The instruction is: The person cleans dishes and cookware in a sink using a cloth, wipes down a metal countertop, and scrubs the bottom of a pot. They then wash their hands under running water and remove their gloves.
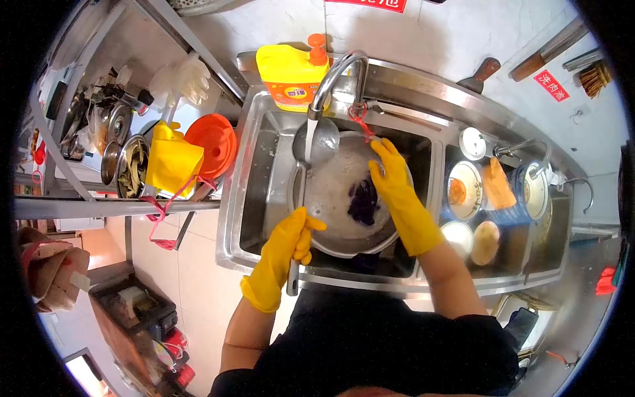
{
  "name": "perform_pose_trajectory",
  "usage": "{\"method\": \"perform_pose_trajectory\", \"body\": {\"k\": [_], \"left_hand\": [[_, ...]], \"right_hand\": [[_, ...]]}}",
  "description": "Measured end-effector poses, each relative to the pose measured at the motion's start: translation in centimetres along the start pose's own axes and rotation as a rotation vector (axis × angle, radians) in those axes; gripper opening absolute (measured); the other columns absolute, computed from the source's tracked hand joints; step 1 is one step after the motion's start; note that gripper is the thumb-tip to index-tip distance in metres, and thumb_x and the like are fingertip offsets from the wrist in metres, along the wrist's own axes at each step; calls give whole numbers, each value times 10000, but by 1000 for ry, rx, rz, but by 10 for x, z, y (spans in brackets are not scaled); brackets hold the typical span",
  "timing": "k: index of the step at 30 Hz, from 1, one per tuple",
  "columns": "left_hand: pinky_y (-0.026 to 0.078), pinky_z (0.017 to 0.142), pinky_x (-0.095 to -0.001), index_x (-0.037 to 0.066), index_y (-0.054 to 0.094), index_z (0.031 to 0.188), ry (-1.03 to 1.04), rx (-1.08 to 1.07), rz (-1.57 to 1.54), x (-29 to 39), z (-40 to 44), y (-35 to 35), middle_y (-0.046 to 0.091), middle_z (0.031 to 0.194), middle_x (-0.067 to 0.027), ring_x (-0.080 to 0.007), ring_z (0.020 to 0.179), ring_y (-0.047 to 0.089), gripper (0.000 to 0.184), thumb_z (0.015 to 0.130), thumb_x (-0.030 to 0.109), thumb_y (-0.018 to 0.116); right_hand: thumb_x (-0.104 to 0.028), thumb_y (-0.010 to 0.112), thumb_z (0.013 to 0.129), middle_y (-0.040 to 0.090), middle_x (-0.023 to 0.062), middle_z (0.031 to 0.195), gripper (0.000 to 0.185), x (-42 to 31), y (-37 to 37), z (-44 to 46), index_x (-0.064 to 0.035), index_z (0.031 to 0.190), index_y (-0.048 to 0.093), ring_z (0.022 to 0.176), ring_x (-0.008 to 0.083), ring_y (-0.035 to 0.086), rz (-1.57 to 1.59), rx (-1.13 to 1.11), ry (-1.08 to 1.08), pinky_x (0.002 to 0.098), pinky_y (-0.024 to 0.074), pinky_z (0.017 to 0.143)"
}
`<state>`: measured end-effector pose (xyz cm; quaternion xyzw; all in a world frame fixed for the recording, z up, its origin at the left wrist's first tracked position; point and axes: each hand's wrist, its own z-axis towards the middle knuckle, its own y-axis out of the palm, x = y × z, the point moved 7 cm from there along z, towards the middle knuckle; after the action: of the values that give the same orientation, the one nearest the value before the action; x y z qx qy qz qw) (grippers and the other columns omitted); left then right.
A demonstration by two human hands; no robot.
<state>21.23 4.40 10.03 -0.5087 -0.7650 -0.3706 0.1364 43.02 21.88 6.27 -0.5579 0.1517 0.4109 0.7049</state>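
My left hand, in a yellow rubber glove, is closed round the long handle of a metal ladle. The ladle's bowl lies beneath water running from the curved faucet. Below it, a large round metal pot full of cloudy, foamy water sits in the sink. A dark purple cloth or scrubber floats in that water. My right hand, gloved alike, is over the pot's right side with fingers extended and nothing visible in it; whether it touches the rim I cannot tell.
A yellow detergent bottle with an orange pump stands behind the sink. Left of it are an orange-red plastic basin, a yellow cloth and a metal shelf. At right, another basin holds lidded containers and a wooden block.
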Motion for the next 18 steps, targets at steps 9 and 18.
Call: {"method": "perform_pose_trajectory", "body": {"k": [9,18], "left_hand": [[497,647,-463,58,631,1019,515,684,1188,23,-10,-49,653,810,-213,-422,770,638,330,944,378,608],[457,517,-313,87,658,1005,258,376,587,48,35,-44,599,653,-66,-174,562,584,367,1007,427,519]], "right_hand": [[-60,669,798,568,292,1283,441,6,-12,-43,-34,1236,619,1173,454,553,1,59,87,451,438,1025],[-39,666,801,572,269,1292,451,18,-18,-64,-58,1249,623,1219,422,538,117,114,168,446,425,1046]]}}
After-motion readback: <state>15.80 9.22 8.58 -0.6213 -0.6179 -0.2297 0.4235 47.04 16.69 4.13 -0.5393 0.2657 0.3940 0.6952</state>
